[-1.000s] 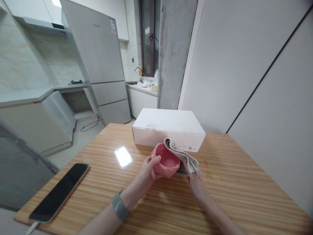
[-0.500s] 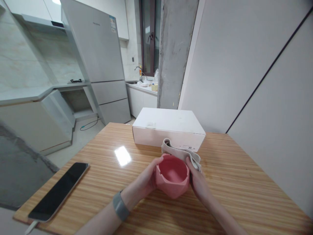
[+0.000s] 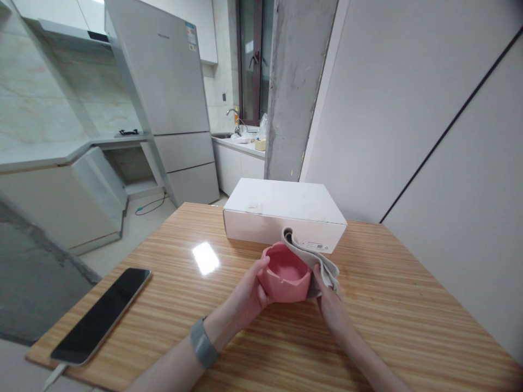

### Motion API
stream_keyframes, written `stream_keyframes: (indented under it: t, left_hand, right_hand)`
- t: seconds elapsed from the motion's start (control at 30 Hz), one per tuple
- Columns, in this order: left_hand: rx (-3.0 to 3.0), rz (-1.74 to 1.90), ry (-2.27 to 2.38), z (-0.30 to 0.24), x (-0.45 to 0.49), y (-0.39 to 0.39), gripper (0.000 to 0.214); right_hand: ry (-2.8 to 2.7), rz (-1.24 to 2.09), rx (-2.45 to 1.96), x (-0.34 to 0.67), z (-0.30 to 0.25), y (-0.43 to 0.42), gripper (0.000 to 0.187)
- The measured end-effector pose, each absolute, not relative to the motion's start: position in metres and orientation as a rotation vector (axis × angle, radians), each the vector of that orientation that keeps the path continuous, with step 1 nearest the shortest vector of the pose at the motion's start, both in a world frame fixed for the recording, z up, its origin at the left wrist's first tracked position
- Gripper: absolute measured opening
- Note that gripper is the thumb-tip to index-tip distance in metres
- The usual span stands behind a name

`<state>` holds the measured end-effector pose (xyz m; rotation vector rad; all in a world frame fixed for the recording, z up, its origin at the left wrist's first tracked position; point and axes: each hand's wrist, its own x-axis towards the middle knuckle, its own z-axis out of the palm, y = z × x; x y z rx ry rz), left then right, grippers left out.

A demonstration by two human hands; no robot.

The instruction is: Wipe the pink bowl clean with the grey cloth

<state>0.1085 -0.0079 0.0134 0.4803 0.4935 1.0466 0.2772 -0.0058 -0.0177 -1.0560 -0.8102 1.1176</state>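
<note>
A pink faceted bowl point(image 3: 285, 277) with notches in its rim is held just above the wooden table point(image 3: 392, 316), in front of a white box. My left hand point(image 3: 250, 296) grips its left side, thumb on the rim. My right hand point(image 3: 332, 306) holds a folded grey cloth point(image 3: 312, 258) pressed against the bowl's right rim and side. The cloth drapes over the rim's far right edge. A grey band sits on my left wrist.
A closed white cardboard box point(image 3: 286, 213) lies just behind the bowl. A dark phone point(image 3: 102, 316) with a cable lies near the table's left corner. A wall runs along the right side. Beyond the table are a fridge point(image 3: 171, 103), a counter and a concrete pillar.
The bowl was tipped toward me half a second ago and is now turned back, more level. The cloth has shifted along the right rim with my right hand.
</note>
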Motion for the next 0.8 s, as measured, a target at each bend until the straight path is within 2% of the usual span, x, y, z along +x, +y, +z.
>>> stream_keyframes:
  t: [0.2,0.43,0.6,0.8]
  left_hand:
    - [0.401,0.919,0.54,0.014,0.1,-0.005,0.039]
    - [0.486,0.795,0.393,0.02,0.101,-0.012,0.044]
    - [0.641,0.926,0.308,0.013,0.103,-0.013,0.049]
    - [0.618,1.057,0.486,0.008,0.101,-0.005,0.037]
  right_hand:
    - [-0.541,1.299,-0.929,0.278,-0.012,0.003,0.045]
    - [-0.491,1.598,-0.793,0.27,0.004,-0.005,0.049]
    - [-0.548,1.613,-0.776,0.268,0.008,-0.007,0.048]
    - [-0.442,1.487,-0.89,0.262,0.011,-0.013,0.042]
